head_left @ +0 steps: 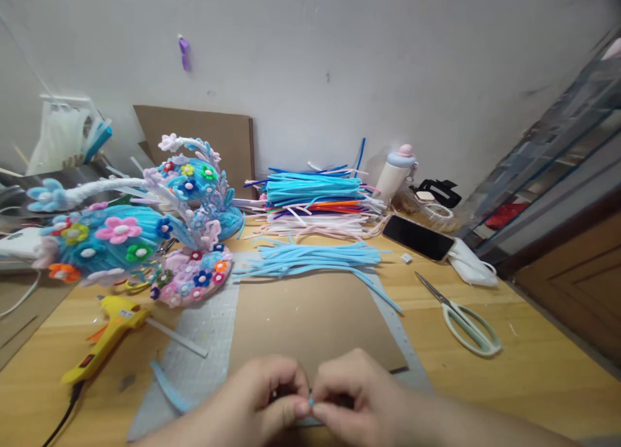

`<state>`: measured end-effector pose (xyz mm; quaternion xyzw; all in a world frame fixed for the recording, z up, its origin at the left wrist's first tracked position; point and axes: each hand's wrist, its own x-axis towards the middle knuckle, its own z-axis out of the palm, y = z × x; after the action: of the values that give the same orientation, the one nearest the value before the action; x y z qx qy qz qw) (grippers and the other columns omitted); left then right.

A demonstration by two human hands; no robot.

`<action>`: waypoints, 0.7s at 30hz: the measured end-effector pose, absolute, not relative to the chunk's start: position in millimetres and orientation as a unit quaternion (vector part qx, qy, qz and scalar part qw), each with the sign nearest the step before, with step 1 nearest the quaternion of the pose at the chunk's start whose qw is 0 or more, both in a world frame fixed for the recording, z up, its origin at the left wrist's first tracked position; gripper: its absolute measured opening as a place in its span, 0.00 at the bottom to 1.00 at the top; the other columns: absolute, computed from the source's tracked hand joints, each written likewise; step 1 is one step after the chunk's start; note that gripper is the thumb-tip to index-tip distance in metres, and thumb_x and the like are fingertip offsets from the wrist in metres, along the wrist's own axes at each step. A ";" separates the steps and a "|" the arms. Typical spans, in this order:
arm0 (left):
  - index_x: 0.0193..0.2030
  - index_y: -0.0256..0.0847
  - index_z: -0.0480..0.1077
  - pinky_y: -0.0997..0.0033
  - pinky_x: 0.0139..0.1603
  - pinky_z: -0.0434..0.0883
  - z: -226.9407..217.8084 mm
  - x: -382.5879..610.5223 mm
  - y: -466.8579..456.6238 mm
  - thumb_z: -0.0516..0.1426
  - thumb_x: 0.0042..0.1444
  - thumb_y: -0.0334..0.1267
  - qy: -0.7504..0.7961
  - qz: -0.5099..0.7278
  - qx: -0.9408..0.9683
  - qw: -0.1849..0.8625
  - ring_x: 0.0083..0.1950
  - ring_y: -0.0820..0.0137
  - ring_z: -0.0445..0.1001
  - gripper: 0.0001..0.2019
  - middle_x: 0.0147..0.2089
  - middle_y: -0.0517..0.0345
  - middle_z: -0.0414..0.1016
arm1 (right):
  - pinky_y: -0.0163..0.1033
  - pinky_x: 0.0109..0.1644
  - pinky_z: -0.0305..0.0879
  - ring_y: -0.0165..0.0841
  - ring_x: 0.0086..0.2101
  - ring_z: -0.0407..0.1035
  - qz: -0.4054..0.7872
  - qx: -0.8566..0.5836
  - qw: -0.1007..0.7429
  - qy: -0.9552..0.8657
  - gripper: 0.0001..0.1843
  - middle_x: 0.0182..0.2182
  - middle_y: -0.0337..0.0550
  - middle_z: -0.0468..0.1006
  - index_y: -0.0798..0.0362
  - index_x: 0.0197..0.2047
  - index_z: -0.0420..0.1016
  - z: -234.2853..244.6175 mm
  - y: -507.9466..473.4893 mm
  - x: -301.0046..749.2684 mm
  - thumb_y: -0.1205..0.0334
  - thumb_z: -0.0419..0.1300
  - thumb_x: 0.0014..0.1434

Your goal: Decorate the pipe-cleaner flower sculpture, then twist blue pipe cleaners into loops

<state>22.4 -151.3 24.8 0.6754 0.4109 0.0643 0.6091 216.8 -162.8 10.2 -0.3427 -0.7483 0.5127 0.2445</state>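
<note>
At the bottom centre, my left hand and my right hand meet with thumbs and fingertips pinched together. Between them shows a tiny bit of light-blue pipe cleaner; the rest is hidden by my fingers. A light-blue fuzzy length curves out past my left wrist over the grey cutting mat; whether it is the same piece I cannot tell. Under and ahead of my hands lies a brown cardboard sheet. Beyond it, a loose bundle of light-blue pipe cleaners is spread across.
Left are a yellow glue gun with a glue stick, and flower-covered pipe-cleaner ornaments. Coloured pipe cleaners pile up at the back. On the right lie scissors, a phone and a white bottle.
</note>
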 end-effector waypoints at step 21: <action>0.26 0.40 0.60 0.77 0.17 0.45 5.7 22.7 -154.8 0.58 0.43 0.56 0.405 0.091 0.431 0.801 0.17 0.80 0.46 0.21 0.18 0.70 0.55 | 0.35 0.22 0.45 0.27 0.21 0.56 0.078 -0.221 0.247 -0.940 0.09 0.20 0.39 0.69 0.53 0.31 0.69 9.1 -164.2 219.8 0.67 0.49 0.59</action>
<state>22.7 -154.8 5.7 0.4307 0.4053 0.0915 0.8012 219.8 -164.2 9.1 -0.2210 -0.9403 0.0775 0.2469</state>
